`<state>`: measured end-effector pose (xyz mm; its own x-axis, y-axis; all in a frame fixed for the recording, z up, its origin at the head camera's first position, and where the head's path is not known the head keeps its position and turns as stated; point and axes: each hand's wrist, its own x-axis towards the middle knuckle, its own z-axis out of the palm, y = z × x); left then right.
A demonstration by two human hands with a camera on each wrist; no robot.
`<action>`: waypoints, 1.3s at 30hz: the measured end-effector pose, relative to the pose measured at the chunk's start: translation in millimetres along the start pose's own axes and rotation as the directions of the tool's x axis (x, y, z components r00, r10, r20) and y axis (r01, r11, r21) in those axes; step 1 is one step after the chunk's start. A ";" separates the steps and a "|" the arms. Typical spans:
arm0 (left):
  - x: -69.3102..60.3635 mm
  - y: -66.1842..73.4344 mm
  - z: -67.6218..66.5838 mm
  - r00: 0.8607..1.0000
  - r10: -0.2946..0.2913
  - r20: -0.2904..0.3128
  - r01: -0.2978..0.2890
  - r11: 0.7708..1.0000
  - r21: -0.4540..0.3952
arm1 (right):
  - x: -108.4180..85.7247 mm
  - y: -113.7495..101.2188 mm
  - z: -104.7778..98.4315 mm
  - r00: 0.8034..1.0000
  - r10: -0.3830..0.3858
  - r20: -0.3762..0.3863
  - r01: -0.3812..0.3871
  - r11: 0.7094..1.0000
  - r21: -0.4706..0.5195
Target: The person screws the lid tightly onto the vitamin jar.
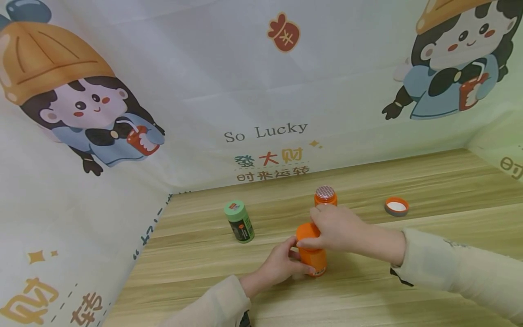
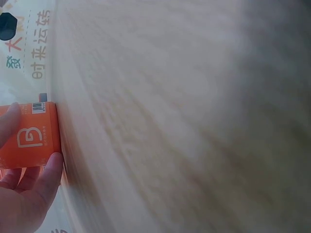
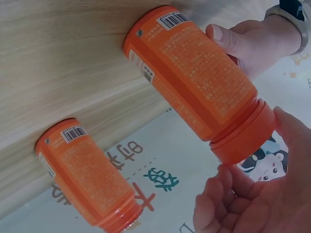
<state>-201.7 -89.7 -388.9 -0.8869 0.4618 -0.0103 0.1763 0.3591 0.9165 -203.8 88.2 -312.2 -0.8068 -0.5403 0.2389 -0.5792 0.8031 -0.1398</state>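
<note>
An orange bottle point(image 1: 313, 259) with a printed label stands upright on the wooden table. My left hand point(image 1: 279, 264) grips its body from the left, thumb and fingers on opposite sides in the left wrist view. Over the top, my right hand point(image 1: 339, 228) holds the bottle's orange cap point(image 3: 245, 136) between thumb and fingers. The cap sits on the bottle's neck. Just behind stands a second orange bottle point(image 1: 325, 198), uncapped, with a silvery seal across its mouth; my right hand partly hides it in the head view.
A green-lidded jar point(image 1: 239, 222) with a dark label stands to the left. Farther right, a loose orange and grey cap point(image 1: 396, 207) lies with its white inside facing up. A printed cloth point(image 1: 196, 113) hangs behind the table point(image 1: 184, 254) and along its sides.
</note>
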 end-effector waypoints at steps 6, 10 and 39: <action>0.0 0.7 0.2 1.000 0.008 0.008 -0.008 1.000 -0.008 | -1.4 4.9 -7.1 0.998 -0.045 0.039 0.044 0.999 0.019; 0.0 1.9 0.7 1.000 -0.001 -0.002 0.001 1.000 0.022 | -1.0 17.0 -18.1 0.958 -0.252 0.136 0.217 0.949 0.226; 0.9 0.7 -0.6 1.000 0.013 -0.009 -0.013 0.998 0.061 | 5.6 14.5 -25.9 0.896 -0.362 0.257 0.329 0.930 0.166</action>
<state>-202.6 -89.5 -388.0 -0.8881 0.4596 0.0052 0.2132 0.4018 0.8905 -213.7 103.4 -288.0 -0.5429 -0.8396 0.0178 -0.8229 0.5276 -0.2107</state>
